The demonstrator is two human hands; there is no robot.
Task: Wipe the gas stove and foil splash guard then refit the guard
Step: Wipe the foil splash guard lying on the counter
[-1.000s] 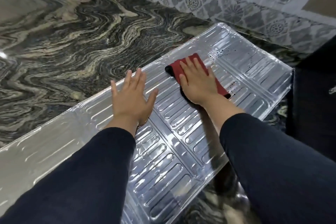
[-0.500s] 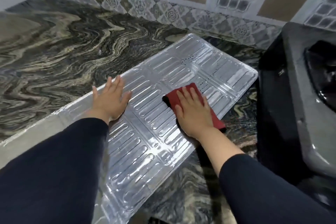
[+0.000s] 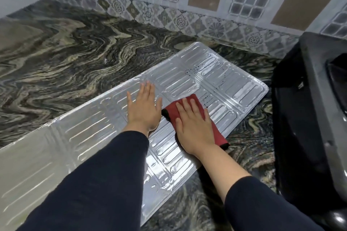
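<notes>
The foil splash guard (image 3: pixel 234 88), silver with embossed ribs, lies flat and unfolded on the marbled counter. Dark specks mark its far right panel. My left hand (image 3: pixel 143 108) presses flat on the guard's middle, fingers spread, holding nothing. My right hand (image 3: pixel 193 125) lies palm-down on a red cloth (image 3: pixel 217 131) with a dark edge, pressing it onto the guard just right of my left hand. The black gas stove (image 3: pixel 309 110) stands at the right edge of the view, partly cut off.
The dark swirled stone counter (image 3: pixel 75 58) stretches left and behind the guard. A patterned tile wall (image 3: pixel 169 5) rises at the back. The stove's side stands close to the guard's right end.
My right hand with the cloth has slid back along the guard toward my left hand. The view has swung right and up, bringing the stove and wall into sight.
</notes>
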